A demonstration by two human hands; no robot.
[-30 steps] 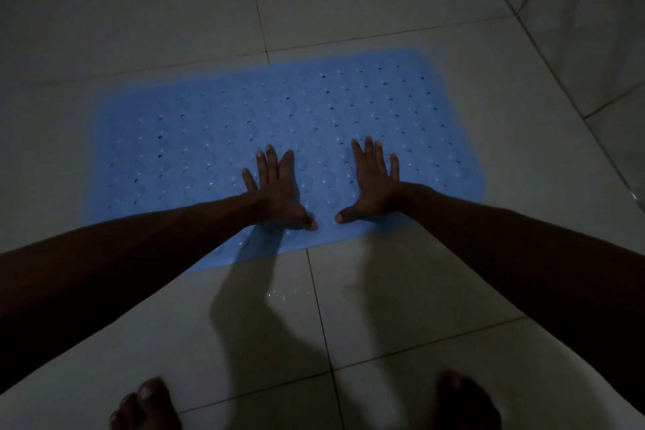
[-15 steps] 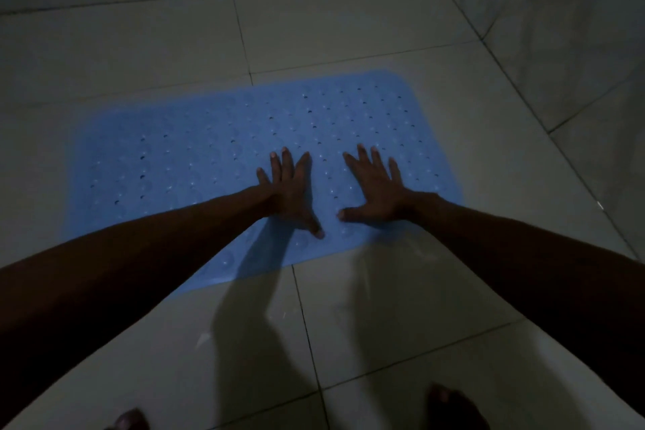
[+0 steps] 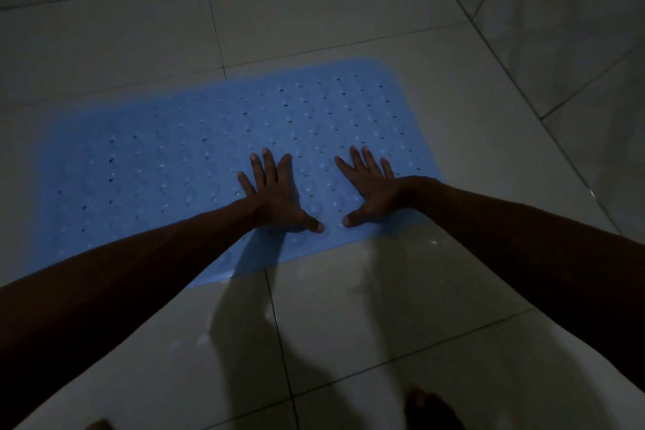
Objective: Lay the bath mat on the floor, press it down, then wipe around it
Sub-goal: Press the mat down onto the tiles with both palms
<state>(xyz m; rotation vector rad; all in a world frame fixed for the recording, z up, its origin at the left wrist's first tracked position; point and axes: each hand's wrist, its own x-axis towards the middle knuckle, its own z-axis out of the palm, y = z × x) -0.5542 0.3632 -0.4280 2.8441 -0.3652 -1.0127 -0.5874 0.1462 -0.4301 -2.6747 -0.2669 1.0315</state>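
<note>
Blue rubbery sheeting is what the bath mat (image 3: 195,164) looks like — a pale blue rectangle with rounded corners, laid flat on the tiled floor (image 3: 349,10). Its surface is dotted with rows of small holes and faint round dimples, which are seen most clearly on the right half; the left half is dimmer and its pattern is harder to make out. The mat is set at a slant across the tile joints, with its right end near the wall (image 3: 558,28) but apart from it. Both hands are laid on the mat close to its near edge, toward the right end. The left hand (image 3: 275,192) is spread flat, palm down, fingers straight and fanned, thumb pointed inward. The right hand (image 3: 373,188) is placed the same way — fingers straight and apart, thumb turned toward the other thumb. The two thumbs are near each other but not touching. Shadows of the arms are cast on the floor below the mat, and a foot (image 3: 432,408) is partly seen at the bottom edge.
</note>
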